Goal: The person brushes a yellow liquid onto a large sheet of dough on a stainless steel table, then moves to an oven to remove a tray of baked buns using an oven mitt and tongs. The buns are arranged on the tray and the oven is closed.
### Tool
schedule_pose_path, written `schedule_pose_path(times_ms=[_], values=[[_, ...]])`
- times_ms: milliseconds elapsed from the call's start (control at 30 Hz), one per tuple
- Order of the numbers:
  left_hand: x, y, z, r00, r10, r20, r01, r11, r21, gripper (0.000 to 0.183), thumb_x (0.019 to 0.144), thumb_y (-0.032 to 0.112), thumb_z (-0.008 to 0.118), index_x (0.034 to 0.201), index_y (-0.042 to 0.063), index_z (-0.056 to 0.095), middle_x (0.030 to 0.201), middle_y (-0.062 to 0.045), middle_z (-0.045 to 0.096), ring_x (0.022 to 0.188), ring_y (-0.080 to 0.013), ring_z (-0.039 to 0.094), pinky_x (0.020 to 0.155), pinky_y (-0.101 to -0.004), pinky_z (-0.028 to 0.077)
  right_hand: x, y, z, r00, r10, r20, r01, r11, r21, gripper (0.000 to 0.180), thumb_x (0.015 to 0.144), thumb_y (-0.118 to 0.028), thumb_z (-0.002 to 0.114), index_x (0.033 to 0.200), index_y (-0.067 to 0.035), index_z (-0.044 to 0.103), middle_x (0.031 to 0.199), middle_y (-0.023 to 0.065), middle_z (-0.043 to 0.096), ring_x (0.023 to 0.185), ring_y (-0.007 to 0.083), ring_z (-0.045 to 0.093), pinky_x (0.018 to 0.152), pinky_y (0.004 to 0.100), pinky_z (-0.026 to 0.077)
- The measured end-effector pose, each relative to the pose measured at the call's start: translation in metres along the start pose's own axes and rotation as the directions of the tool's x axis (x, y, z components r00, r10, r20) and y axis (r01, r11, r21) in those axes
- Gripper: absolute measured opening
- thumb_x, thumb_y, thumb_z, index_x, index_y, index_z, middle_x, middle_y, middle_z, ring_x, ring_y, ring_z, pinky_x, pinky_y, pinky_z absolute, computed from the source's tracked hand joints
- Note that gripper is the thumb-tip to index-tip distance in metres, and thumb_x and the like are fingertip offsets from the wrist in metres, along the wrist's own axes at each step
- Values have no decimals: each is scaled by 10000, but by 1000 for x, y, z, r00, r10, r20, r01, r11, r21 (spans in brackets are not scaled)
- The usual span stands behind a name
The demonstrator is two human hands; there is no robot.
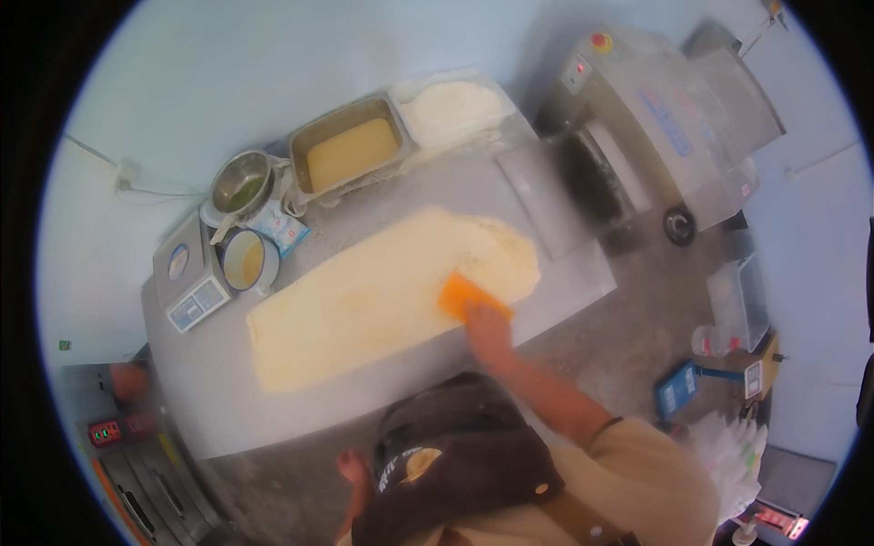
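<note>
My right hand (pixel 489 336) grips an orange dough scraper (pixel 463 295), which lies over the front right part of a long sheet of pale yellow dough (pixel 369 307). Blur softens both the hand and the scraper. The dough is spread across a steel worktable (pixel 212 416), and small dark specks show near its right end. Low beside my dark apron (pixel 464 437), short of the table's front edge, is my left hand (pixel 353 467). Its fingers look partly curled, but they are too small and blurred to read clearly.
Along the back stand a digital scale (pixel 194 266), an enamel mug (pixel 232 263), a steel bowl (pixel 232 184), a packet (pixel 281 228), a steel pan (pixel 341 126) of yellow mixture and a tray (pixel 509 109) of white flour. A dough-rolling machine (pixel 649 116) borders the table's right end.
</note>
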State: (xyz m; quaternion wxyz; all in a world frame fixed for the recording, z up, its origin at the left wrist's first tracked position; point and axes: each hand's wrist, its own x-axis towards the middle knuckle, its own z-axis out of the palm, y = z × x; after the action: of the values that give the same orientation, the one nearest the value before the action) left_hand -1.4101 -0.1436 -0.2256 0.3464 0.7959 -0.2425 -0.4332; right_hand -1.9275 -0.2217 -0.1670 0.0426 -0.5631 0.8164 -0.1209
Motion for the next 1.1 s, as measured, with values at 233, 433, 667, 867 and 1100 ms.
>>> schedule_pose_path(times_ms=[233, 433, 667, 867, 1100], values=[[20, -13, -4, 998, 12, 59, -16, 998, 64, 192, 1012, 128, 636, 1166, 18, 601, 860, -105, 659, 691, -189, 638, 548, -333, 517, -35, -95, 5, 955, -289, 72, 275, 948, 161, 518, 901, -114, 625, 1416, -55, 618, 1114, 145, 660, 1045, 335, 654, 848, 442, 549], [63, -19, -56, 985, 93, 142, -105, 991, 79, 178, 1022, 147, 638, 1156, 31, 617, 879, -71, 648, 746, -156, 625, 610, -327, 523, 20, -62, -17, 970, -182, -158, 188, 982, 21, 511, 870, -123, 661, 1377, -66, 646, 1173, 145, 641, 1073, 357, 635, 859, 468, 528], [113, -44, -126, 999, 5, 39, 2, 984, -178, 200, 1034, 200, 680, 1130, 61, 573, 820, -85, 635, 664, -177, 621, 532, -327, 506, -69, -163, 21, 969, -209, -134, 223, 969, 103, 556, 841, -97, 710, 1395, -106, 657, 1249, 123, 687, 1105, 348, 650, 892, 468, 548], [129, -60, -192, 998, 24, 60, -16, 991, -135, 163, 1030, 173, 676, 1087, 45, 593, 808, -53, 634, 694, -177, 623, 571, -336, 535, -45, -187, -4, 983, -135, -124, 135, 991, -3, 528, 859, -114, 710, 1385, -114, 673, 1246, 121, 694, 1075, 351, 656, 904, 468, 539], [137, -38, -191, 994, -48, -103, 29, 985, -172, 95, 1040, 144, 638, 1049, 58, 599, 809, -56, 628, 669, -173, 602, 561, -322, 527, -41, -178, 67, 976, -77, -204, 67, 996, -54, 579, 892, -145, 700, 1464, -104, 622, 1394, 203, 620, 1260, 422, 594, 1042, 547, 483]])
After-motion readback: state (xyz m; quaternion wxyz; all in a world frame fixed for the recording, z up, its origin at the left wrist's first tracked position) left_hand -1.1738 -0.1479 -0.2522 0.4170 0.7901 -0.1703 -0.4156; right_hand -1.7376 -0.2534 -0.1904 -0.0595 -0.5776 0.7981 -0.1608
